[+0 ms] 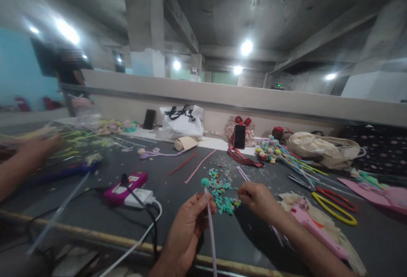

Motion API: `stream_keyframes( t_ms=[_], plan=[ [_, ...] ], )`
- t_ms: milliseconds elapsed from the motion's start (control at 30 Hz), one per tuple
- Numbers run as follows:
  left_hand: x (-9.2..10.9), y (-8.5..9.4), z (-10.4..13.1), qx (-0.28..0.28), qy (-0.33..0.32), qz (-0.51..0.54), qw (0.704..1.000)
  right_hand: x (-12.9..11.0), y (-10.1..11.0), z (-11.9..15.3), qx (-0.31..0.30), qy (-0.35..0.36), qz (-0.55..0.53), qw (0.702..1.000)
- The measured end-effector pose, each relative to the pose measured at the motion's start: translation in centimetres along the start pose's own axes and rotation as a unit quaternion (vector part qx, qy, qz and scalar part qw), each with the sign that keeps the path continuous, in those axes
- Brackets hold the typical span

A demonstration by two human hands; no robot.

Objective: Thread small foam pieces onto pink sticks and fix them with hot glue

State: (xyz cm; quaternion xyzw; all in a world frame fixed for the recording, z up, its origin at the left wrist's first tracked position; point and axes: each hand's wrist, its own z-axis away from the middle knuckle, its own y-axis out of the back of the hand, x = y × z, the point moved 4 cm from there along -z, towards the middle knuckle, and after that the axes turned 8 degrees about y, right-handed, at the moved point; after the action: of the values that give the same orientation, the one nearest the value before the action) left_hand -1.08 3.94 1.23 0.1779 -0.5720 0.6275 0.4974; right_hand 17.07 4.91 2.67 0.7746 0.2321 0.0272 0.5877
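Observation:
Between the thumb and fingers of my left hand [192, 222] is a pale lilac stem [211, 234]. It stands nearly upright, and a small teal cluster [205, 182] tops it. My right hand [256, 198] hovers at the right side of a heap of small teal pieces [225, 205], with its fingertips pinched together. Whatever they may hold is too small to make out. Red and other coloured bits are mixed into the heap. Just behind my right hand lies a short pair of pale lilac strips [243, 173].
A pink glue gun [318, 230] rests on crumpled material at right, beside scissors [335, 205] with red and yellow handles. A magenta power strip [125, 188] with cables lies left. Another person's hand [41, 143] reaches in from the left. A phone [239, 136] stands at the back.

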Motion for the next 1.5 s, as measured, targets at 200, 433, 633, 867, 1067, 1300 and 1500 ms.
stream_keyframes(
  t_ms=[200, 433, 633, 867, 1067, 1300, 1500],
  plan=[
    [-0.3, -0.2, -0.2, -0.015, 0.011, 0.012, 1.000, 2.2, 0.6, 0.3, 0.016, -0.040, -0.006, 0.999],
    [-0.8, 0.1, -0.6, -0.047, 0.011, -0.003, 0.999, 0.8, 0.6, 0.2, 0.022, -0.005, -0.014, 1.000],
    [-1.2, 0.2, -0.7, -0.053, 0.013, -0.011, 0.998, -1.2, -1.1, -0.9, -0.018, 0.055, -0.021, 0.998],
    [-0.9, 0.4, -0.7, -0.046, 0.010, -0.012, 0.999, 1.5, 0.0, -1.4, 0.038, -0.025, -0.066, 0.997],
    [-0.9, 0.0, -0.8, -0.053, 0.012, -0.015, 0.998, 2.0, -0.1, -0.9, 0.051, -0.058, -0.160, 0.984],
    [-1.2, -0.1, -0.7, -0.056, 0.013, -0.015, 0.998, 2.6, -0.8, -0.4, 0.026, -0.108, -0.309, 0.945],
    [-1.4, -1.1, -0.8, -0.070, 0.017, -0.020, 0.997, 2.8, -1.4, 0.2, 0.010, -0.148, -0.381, 0.913]
  ],
)
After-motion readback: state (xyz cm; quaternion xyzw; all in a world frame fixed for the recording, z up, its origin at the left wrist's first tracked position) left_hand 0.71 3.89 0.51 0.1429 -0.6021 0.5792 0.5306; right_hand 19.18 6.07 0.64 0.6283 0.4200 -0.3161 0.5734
